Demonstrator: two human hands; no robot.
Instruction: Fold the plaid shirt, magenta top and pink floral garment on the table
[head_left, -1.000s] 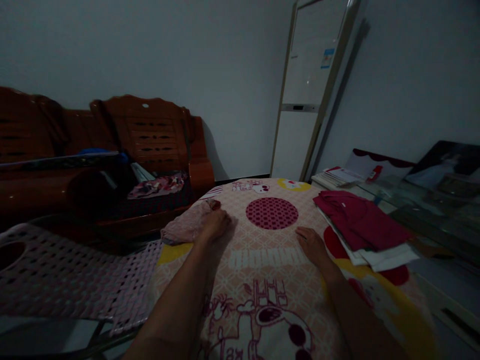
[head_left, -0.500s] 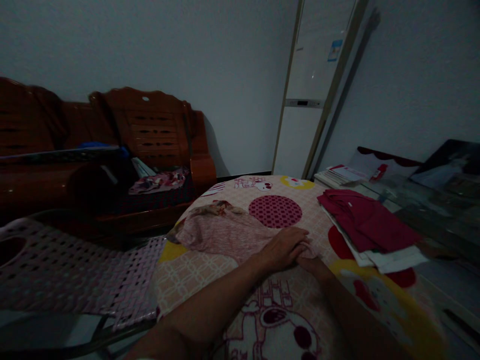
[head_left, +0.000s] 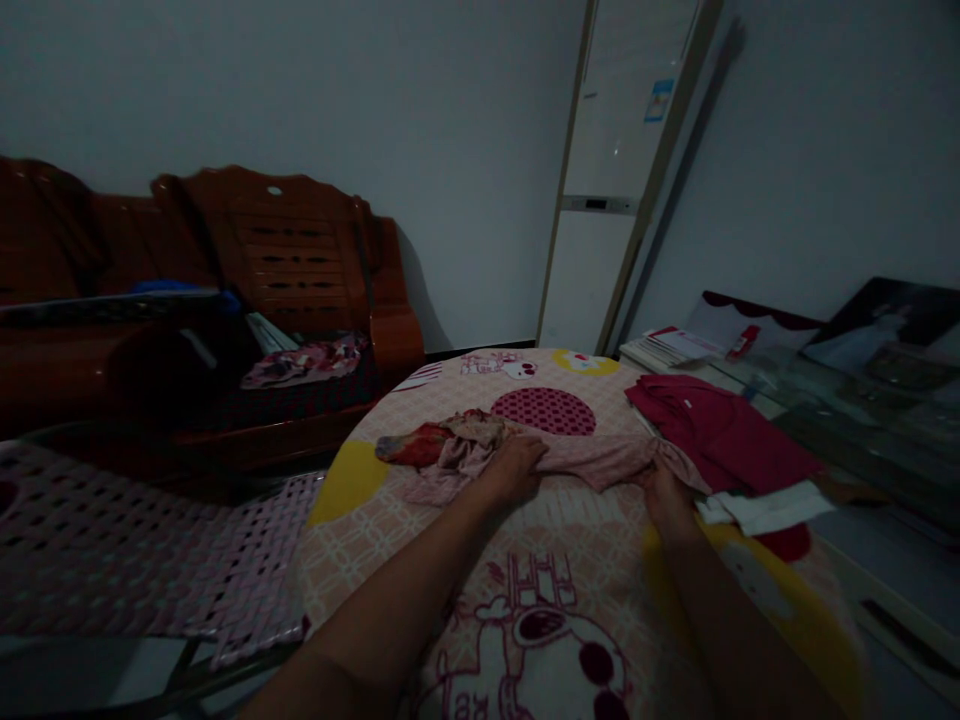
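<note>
A pale pink piece of clothing (head_left: 592, 457) with a red and tan patterned part is stretched sideways over the round table. My left hand (head_left: 519, 466) is closed on its middle, where the cloth bunches up. Farther right, my right hand (head_left: 664, 488) pinches the narrow end, which looks like a sleeve. Beyond my left hand the patterned part lies crumpled. Just past my right hand is a dark pink folded garment (head_left: 720, 430), with white cloth (head_left: 772, 508) under its near edge.
A cartoon-print cover (head_left: 555, 590) lies over the table. To the left stand a woven chair (head_left: 150, 560) and a wooden sofa (head_left: 292, 260) with clothes on it. A tall white air conditioner (head_left: 589, 270) is behind; a glass-topped cabinet (head_left: 832, 400) borders the right side.
My hands, close together before, are now apart: the right moved right with the cloth's end, the left moved left. The pink cloth is drawn out longer and its patterned part is more bunched.
</note>
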